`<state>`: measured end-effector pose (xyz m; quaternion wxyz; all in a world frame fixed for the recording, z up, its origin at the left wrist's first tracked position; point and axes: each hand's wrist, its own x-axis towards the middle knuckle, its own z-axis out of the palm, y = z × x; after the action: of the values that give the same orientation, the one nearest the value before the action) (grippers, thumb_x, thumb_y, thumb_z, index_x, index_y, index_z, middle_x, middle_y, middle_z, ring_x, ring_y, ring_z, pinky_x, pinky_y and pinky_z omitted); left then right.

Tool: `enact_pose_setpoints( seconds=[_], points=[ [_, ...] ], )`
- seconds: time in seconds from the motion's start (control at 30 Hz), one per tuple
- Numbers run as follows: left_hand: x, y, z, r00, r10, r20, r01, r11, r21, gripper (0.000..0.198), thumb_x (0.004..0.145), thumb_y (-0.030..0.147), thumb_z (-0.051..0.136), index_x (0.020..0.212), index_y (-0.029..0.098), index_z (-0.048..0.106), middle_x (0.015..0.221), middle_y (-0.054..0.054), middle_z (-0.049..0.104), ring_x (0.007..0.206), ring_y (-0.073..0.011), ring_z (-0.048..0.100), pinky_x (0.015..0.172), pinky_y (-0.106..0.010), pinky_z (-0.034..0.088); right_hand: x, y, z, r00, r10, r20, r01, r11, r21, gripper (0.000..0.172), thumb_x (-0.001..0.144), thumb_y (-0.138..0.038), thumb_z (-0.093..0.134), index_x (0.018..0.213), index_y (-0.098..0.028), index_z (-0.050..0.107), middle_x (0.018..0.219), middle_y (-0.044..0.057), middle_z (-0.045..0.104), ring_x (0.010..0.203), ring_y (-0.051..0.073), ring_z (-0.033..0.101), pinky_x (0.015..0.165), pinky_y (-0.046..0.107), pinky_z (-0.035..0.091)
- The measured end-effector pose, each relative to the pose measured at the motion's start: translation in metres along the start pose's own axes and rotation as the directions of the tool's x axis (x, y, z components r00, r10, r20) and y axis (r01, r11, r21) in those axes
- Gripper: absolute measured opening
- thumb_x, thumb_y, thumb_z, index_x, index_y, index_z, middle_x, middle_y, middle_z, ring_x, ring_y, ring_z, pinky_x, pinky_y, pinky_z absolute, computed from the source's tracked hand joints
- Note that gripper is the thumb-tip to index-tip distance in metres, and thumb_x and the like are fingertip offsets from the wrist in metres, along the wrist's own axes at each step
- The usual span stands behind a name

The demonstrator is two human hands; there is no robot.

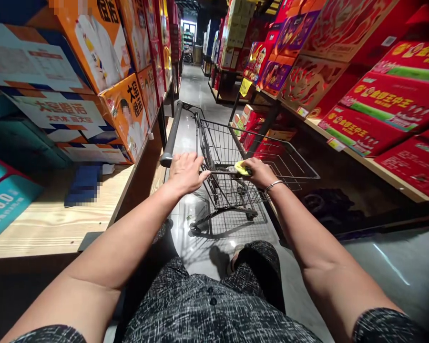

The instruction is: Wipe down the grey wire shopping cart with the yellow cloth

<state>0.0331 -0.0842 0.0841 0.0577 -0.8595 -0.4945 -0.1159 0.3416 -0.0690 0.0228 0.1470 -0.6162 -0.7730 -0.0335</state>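
Observation:
A black wire shopping cart (223,188) stands in front of me, its basket extending to the right. At its left end is a thick grey push handle (172,136). My left hand (186,172) is closed over the cart's near side beside the handle, thumb pointing right. My right hand (261,172) is closed on the near basket rim further right, a bracelet on its wrist. A small rounded yellow piece (241,167) shows at the right fingertips; its kind and whether it is part of the cart I cannot tell. The basket holds nothing I can make out.
Stacked orange-and-white cartons (125,114) stand on a wooden shelf (57,226) at left. Red gift boxes (382,102) line the shelf (389,181) at right, with a yellow tag (245,87) on it. A grey tiled aisle (196,78) runs ahead between the shelves.

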Motion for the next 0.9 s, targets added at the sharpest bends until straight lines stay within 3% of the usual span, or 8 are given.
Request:
enact_pose_setpoints(
  seconds=[0.13, 0.33, 0.4, 0.5, 0.63, 0.77, 0.83, 0.9],
  points=[
    [0.013, -0.022, 0.019, 0.995, -0.036, -0.098, 0.033, 0.999, -0.032, 0.042, 0.101, 0.054, 0.046, 0.111, 0.021, 0.070, 0.122, -0.013, 0.063, 0.117, -0.0341, 0.054, 0.102, -0.048, 0.033, -0.008, 0.011, 0.010, 0.994, 0.106, -0.024, -0.101, 0.982, 0.161, 0.039, 0.071, -0.028, 0.079, 0.107, -0.023, 0.067, 0.105, 0.005, 0.065, 0.093, 0.021, 0.061, 0.082, 0.032, 0.049],
    [0.031, -0.051, 0.039, 0.959, -0.109, -0.261, 0.070, 0.985, -0.155, 0.039, 0.090, 0.059, 0.064, 0.085, 0.022, 0.074, 0.105, -0.010, 0.066, 0.108, -0.0323, 0.056, 0.102, -0.050, 0.034, -0.014, -0.022, 0.018, 0.976, 0.219, -0.011, -0.192, 0.878, 0.437, 0.040, 0.065, -0.022, 0.075, 0.103, -0.023, 0.064, 0.100, 0.003, 0.066, 0.086, 0.018, 0.061, 0.082, 0.033, 0.050],
    [0.035, -0.059, 0.043, 0.947, -0.120, -0.298, 0.063, 0.979, -0.195, 0.035, 0.086, 0.055, 0.070, 0.078, 0.022, 0.073, 0.102, -0.009, 0.066, 0.107, -0.0324, 0.056, 0.104, -0.051, 0.033, -0.018, -0.029, 0.014, 0.967, 0.241, 0.083, -0.244, 0.779, 0.578, 0.044, 0.063, -0.023, 0.074, 0.105, -0.024, 0.062, 0.094, 0.000, 0.065, 0.078, 0.015, 0.059, 0.073, 0.029, 0.049],
    [0.040, -0.072, 0.047, 0.939, -0.122, -0.322, 0.045, 0.971, -0.237, 0.024, 0.082, 0.045, 0.072, 0.076, 0.022, 0.071, 0.099, -0.008, 0.066, 0.109, -0.0324, 0.055, 0.110, -0.053, 0.031, -0.023, -0.036, 0.005, 0.940, 0.240, 0.244, -0.338, 0.545, 0.767, 0.053, 0.058, -0.025, 0.077, 0.108, -0.025, 0.058, 0.083, -0.004, 0.063, 0.067, 0.012, 0.055, 0.061, 0.023, 0.044],
    [0.046, -0.084, 0.050, 0.929, -0.167, -0.329, 0.074, 0.958, -0.278, 0.011, 0.082, 0.034, 0.069, 0.085, 0.023, 0.071, 0.101, -0.008, 0.065, 0.117, -0.0318, 0.054, 0.121, -0.055, 0.020, -0.022, -0.045, -0.003, 0.922, 0.205, 0.328, -0.373, 0.245, 0.895, 0.061, 0.053, -0.025, 0.084, 0.107, -0.025, 0.055, 0.085, -0.005, 0.066, 0.071, 0.012, 0.061, 0.064, 0.023, 0.048],
    [0.043, -0.076, 0.049, 0.898, -0.233, -0.374, 0.125, 0.949, -0.291, 0.014, 0.084, 0.026, 0.069, 0.097, 0.023, 0.070, 0.124, -0.011, 0.063, 0.133, -0.0361, 0.044, 0.120, -0.061, 0.019, -0.012, -0.056, 0.000, 0.923, 0.174, 0.342, -0.362, 0.099, 0.927, 0.061, 0.057, -0.032, 0.090, 0.107, -0.025, 0.057, 0.097, -0.001, 0.071, 0.083, 0.014, 0.067, 0.078, 0.029, 0.054],
    [0.040, -0.060, 0.046, 0.905, -0.210, -0.371, 0.090, 0.944, -0.316, 0.021, 0.083, 0.021, 0.069, 0.104, 0.022, 0.069, 0.130, -0.013, 0.061, 0.136, -0.0379, 0.042, 0.117, -0.061, 0.026, -0.004, -0.059, 0.006, 0.936, 0.159, 0.313, -0.332, 0.114, 0.936, 0.059, 0.061, -0.039, 0.090, 0.108, -0.025, 0.059, 0.101, 0.000, 0.072, 0.086, 0.015, 0.068, 0.083, 0.030, 0.055],
    [0.041, -0.038, 0.044, 0.947, -0.122, -0.296, -0.012, 0.911, -0.412, 0.030, 0.085, 0.019, 0.067, 0.114, 0.020, 0.067, 0.125, -0.013, 0.062, 0.126, -0.0331, 0.053, 0.112, -0.054, 0.039, 0.007, -0.061, 0.011, 0.953, 0.139, 0.269, -0.289, 0.158, 0.944, 0.059, 0.064, -0.046, 0.088, 0.111, -0.025, 0.059, 0.102, 0.000, 0.072, 0.088, 0.015, 0.068, 0.084, 0.032, 0.056]
  ],
)
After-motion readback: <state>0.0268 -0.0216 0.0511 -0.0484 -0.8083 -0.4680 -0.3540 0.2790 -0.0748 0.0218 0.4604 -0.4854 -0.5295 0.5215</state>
